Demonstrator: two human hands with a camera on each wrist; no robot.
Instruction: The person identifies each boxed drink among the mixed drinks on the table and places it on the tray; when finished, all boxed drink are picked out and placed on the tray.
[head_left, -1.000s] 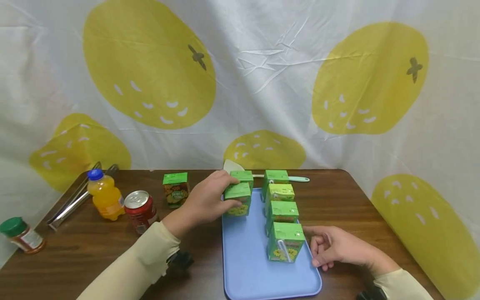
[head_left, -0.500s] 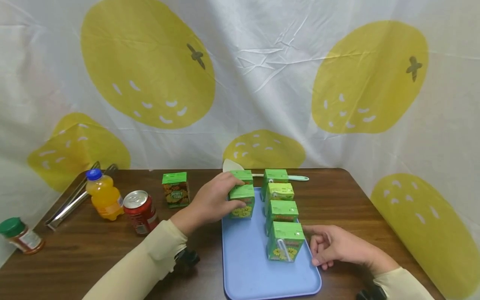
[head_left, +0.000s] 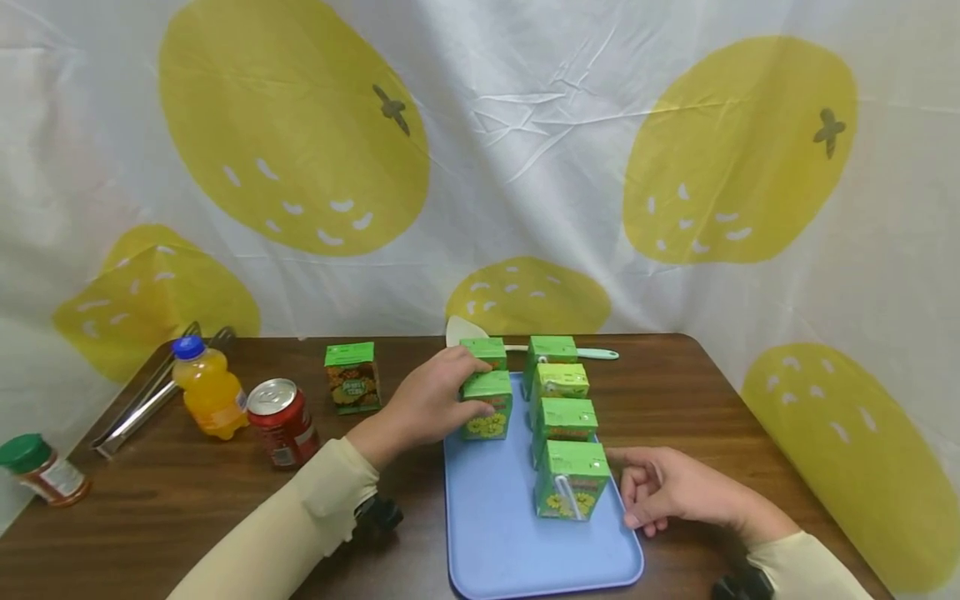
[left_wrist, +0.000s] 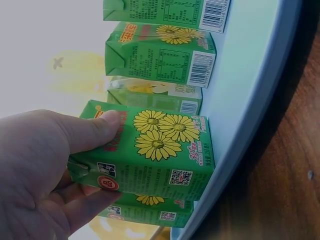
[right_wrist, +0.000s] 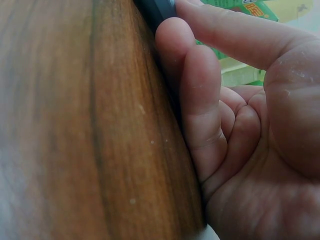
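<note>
My left hand grips a green drink carton with yellow flowers, at the left side of the blue tray. In the left wrist view the thumb lies on the carton's flowered face, fingers on the far side, and its base appears to meet the tray. Just behind it is another green carton, partly hidden. On the tray's right side several cartons stand in a row, the nearest carton with a white straw. My right hand holds the tray's right rim, its lower fingers curled.
To the left stand a carton, a red can, an orange drink bottle and a green-lidded jar. Metal tongs lie behind the bottle. A spatula lies beyond the tray, before a lemon-print curtain.
My left hand has moved slightly right with the carton, which now sits a little farther in on the tray, in line with the one behind. The right hand has stayed put.
</note>
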